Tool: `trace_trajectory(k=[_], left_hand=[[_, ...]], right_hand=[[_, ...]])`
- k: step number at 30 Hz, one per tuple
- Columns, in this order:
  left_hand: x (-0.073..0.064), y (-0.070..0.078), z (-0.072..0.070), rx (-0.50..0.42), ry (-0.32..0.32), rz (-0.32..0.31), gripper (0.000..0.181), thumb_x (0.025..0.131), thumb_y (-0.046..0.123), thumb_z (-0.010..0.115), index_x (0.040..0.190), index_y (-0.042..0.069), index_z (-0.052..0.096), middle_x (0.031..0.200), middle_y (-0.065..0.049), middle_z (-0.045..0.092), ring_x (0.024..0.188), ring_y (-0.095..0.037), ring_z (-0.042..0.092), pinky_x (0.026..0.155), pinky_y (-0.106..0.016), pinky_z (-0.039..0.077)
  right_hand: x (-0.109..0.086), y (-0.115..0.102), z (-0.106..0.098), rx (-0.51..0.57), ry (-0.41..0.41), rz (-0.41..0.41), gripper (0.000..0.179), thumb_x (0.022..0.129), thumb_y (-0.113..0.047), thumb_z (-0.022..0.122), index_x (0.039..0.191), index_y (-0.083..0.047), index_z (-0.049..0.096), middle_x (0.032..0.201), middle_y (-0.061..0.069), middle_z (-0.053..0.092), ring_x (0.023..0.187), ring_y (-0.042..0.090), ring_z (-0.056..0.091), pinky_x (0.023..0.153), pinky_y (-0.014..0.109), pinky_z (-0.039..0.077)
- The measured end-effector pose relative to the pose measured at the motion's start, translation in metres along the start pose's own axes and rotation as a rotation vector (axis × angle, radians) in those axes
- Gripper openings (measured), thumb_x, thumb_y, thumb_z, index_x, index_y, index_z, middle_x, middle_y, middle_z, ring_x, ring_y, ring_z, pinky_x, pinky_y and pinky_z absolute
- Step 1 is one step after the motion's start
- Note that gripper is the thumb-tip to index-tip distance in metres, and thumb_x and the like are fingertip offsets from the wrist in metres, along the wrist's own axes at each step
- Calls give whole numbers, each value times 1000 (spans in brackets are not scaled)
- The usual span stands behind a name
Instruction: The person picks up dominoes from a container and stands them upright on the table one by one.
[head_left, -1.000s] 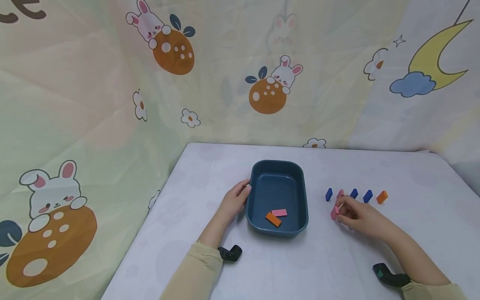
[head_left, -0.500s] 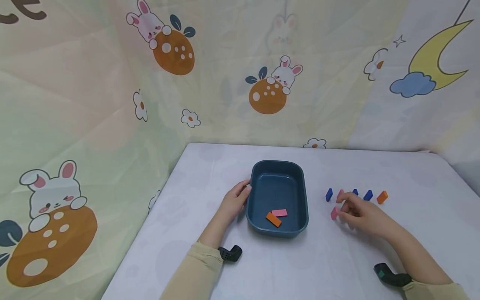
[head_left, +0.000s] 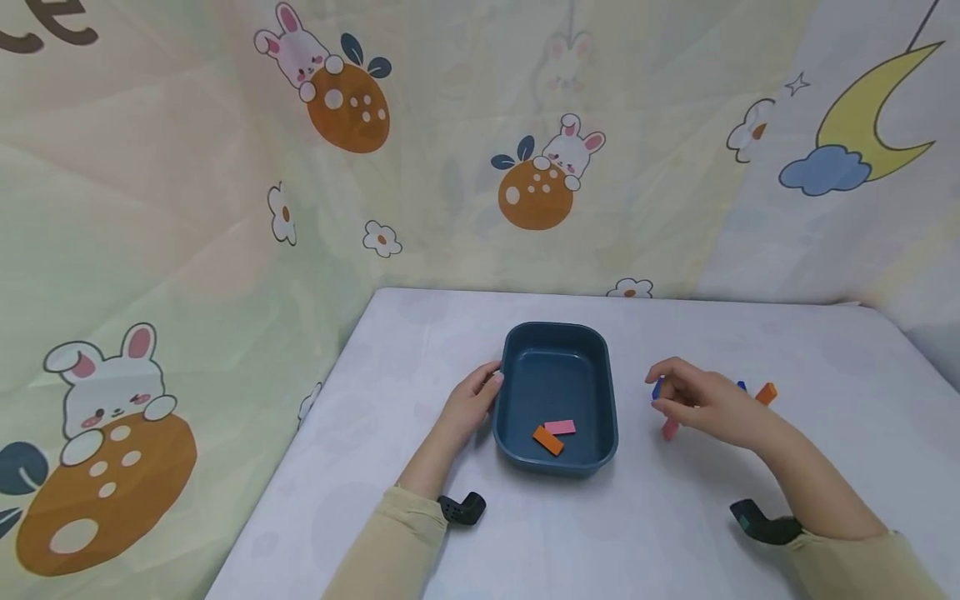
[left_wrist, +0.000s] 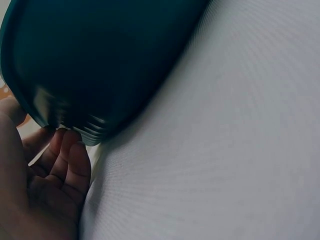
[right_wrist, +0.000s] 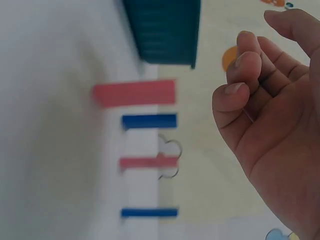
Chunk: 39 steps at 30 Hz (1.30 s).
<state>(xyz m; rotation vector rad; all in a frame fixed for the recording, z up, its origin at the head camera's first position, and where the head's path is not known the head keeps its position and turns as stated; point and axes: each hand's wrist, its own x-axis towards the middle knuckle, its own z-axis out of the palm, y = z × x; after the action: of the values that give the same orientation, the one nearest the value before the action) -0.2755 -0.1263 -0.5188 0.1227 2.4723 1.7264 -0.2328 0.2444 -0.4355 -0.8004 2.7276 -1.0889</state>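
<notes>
A dark teal plastic box [head_left: 557,468] stands on the table with a pink block [head_left: 559,427] and an orange block [head_left: 548,440] lying inside. My left hand [head_left: 470,400] holds its left side at the rim, fingertips against the outer wall. Right of the box, my right hand [head_left: 701,400] hovers over a row of small upright blocks, fingers loosely bent. In the right wrist view, no block is in that hand. A blue block [head_left: 657,389] shows past its fingertips, a pink block [head_left: 670,428] below them. Other row blocks are partly hidden by the hand.
The row's right end shows a blue block [head_left: 741,385] and an orange block [head_left: 767,393]. A white cloth [head_left: 637,542] covers the table. Behind stands a curtain [head_left: 450,167] printed with rabbits. Each wrist wears a black camera mount [head_left: 462,507].
My right hand has moved left and slightly away from me, from beside the near pink block to the row's left end, now hiding more blocks. The left hand and box stay put.
</notes>
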Motion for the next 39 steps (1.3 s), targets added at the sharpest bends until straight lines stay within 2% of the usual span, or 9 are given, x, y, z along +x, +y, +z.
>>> trace_trajectory(k=[5,11,15,21,26,29,32,35,39], left_hand=[[1,-1,0,11,5,-2,48,97,58,49,141,37,52,126,4,64,102,-17,63,89,-37,54],[0,0,0,12,4,-2,49,97,59,49,141,37,52,129,4,64,105,-16,63,91,-37,54],[-1,1,-1,13,4,10,50,97,58,49,141,35,52,126,3,64,100,-16,62,87,-35,54],[-1,1,-2,15,4,17,50,97,59,49,140,35,53,125,3,65,98,-16,62,86,-35,54],[1,0,-1,15,-2,7,50,97,60,49,140,36,53,128,4,64,101,-16,63,89,-37,54],[1,0,-1,21,-5,10,51,96,61,48,140,36,53,128,4,64,100,-16,63,88,-37,54],[2,-1,-1,21,-9,18,52,96,62,48,140,35,53,126,4,65,98,-16,63,87,-37,53],[2,-2,-2,23,-9,31,52,97,60,49,140,34,53,123,3,66,96,-17,63,85,-36,53],[2,1,-1,25,-6,38,50,98,58,49,140,32,54,122,2,66,93,-16,62,84,-34,52]], right_hand=[[33,-18,-5,49,-127,1,30,96,-24,66,121,-19,51,82,3,59,68,21,60,62,29,50],[78,-33,-2,114,-329,25,28,97,-27,63,122,-18,54,90,6,61,77,30,60,67,33,51],[108,-39,5,141,-470,39,26,97,-23,62,123,-17,58,92,7,60,80,26,59,71,36,51],[144,-42,23,158,-647,64,24,96,-18,62,119,-13,66,89,6,60,74,22,57,68,33,51],[164,-49,39,51,-799,103,19,96,-23,62,111,-24,73,90,1,65,68,17,55,61,28,48],[173,-53,49,14,-882,154,19,95,-23,62,107,-28,75,89,0,70,63,15,54,56,24,44],[179,-55,60,71,-969,240,21,95,-20,59,107,-25,76,88,5,74,61,14,57,53,23,40],[181,-52,70,151,-1031,309,25,95,-17,56,109,-19,76,91,9,76,65,14,67,53,21,44],[181,-46,79,203,-1055,357,27,94,-17,54,111,-18,75,94,10,77,78,18,75,60,22,52]])
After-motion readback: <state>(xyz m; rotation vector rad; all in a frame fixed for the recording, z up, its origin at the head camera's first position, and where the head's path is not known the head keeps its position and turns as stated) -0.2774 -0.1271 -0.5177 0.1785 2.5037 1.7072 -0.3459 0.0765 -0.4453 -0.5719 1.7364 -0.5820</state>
